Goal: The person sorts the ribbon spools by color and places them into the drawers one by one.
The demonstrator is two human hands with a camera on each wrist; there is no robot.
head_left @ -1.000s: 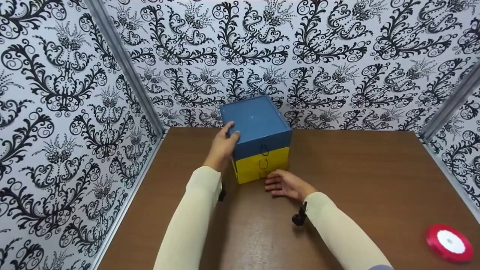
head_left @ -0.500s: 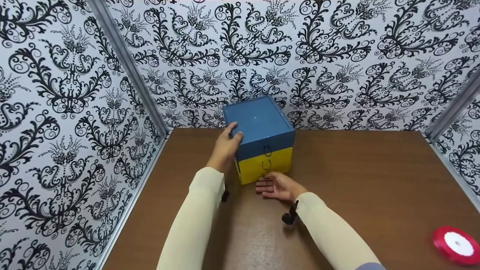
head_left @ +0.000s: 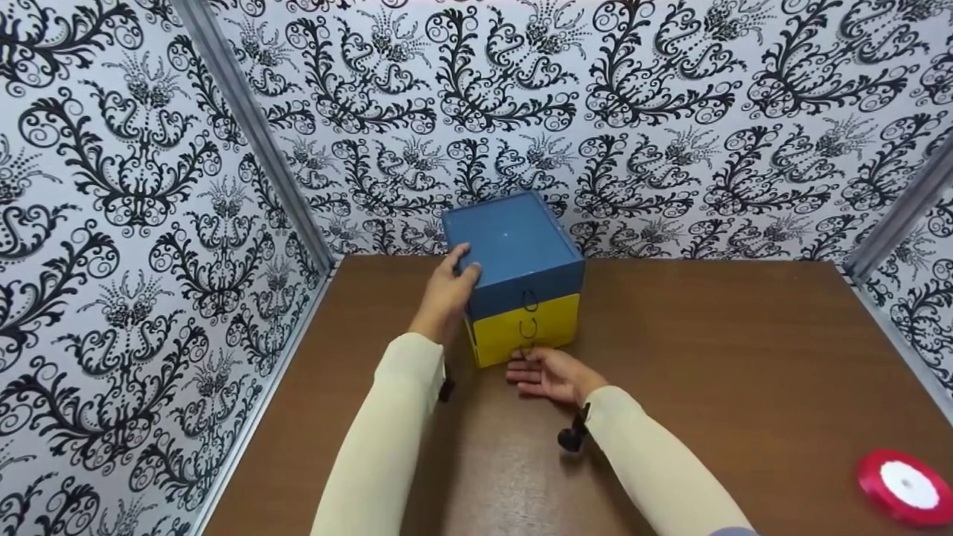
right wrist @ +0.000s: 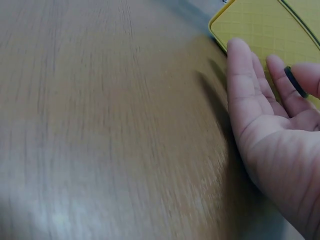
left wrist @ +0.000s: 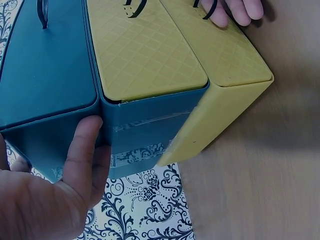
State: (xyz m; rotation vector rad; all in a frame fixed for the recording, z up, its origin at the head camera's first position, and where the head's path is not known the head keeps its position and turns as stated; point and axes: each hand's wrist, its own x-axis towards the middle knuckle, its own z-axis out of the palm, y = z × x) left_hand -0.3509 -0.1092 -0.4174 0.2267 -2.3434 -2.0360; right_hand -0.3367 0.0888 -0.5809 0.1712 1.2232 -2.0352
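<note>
A small drawer unit (head_left: 506,238) stands near the back wall, blue on top with yellow fronts below. Each front carries a black loop handle. My left hand (head_left: 447,294) rests on its upper left front corner, thumb and index finger reaching onto the top. In the left wrist view, fairly straight fingers (left wrist: 82,150) press on the blue side. My right hand (head_left: 552,376), palm turned up, is low at the bottom yellow drawer (left wrist: 225,55). Thumb and index finger pinch the drawer's loop handle (right wrist: 295,82); the other fingers extend beneath, close over the table.
A red ribbon spool (head_left: 904,487) with a white centre lies at the right front of the brown wooden table (head_left: 707,357). Patterned walls (head_left: 670,112) enclose the back and sides. Clear tape (left wrist: 137,156) runs along the unit's side.
My right hand has moved a little to the left, and its thumb and index finger have taken hold of the bottom loop handle. The left hand stays on the corner; the view has shifted slightly.
</note>
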